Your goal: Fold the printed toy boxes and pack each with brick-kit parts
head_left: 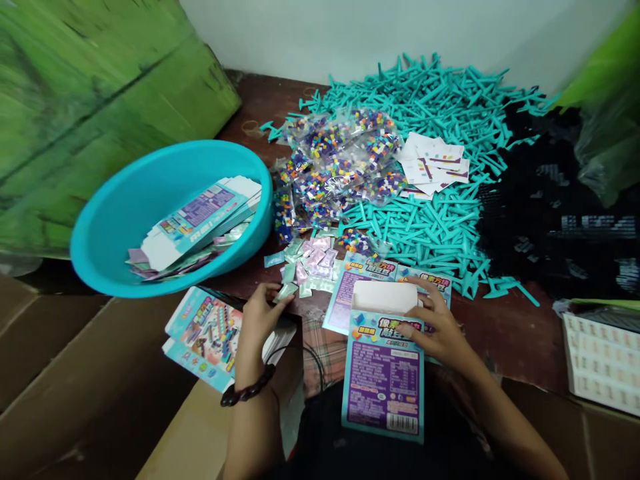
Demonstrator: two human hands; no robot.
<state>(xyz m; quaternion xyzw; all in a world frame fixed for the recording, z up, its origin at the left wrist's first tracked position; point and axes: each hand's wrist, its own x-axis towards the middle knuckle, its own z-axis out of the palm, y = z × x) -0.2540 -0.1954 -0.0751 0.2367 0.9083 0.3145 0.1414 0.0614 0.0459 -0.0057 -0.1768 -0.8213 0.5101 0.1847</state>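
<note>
My right hand point(431, 325) grips the upper right side of a purple and teal printed cardboard box point(383, 387), whose white top flap stands open. At the near edge of the pile of small foil sachets point(317, 263), my left hand point(263, 313) has thumb and fingers closed on a pale green sachet point(286, 292). More printed boxes point(343, 293) lie flat on the table behind the held one. Beyond the sachets are clear bags of colourful small blocks point(340, 167), with one small bag point(356, 241) nearer me.
A blue basin point(105, 247) at left holds flattened boxes and sachets. Teal plastic hammers point(425, 227) are heaped across the brown table point(530, 333), with white leaflets point(433, 163) on top. Black pieces point(540, 200) and a white tray point(600, 360) are at right; printed cartons point(210, 337) lie below the basin.
</note>
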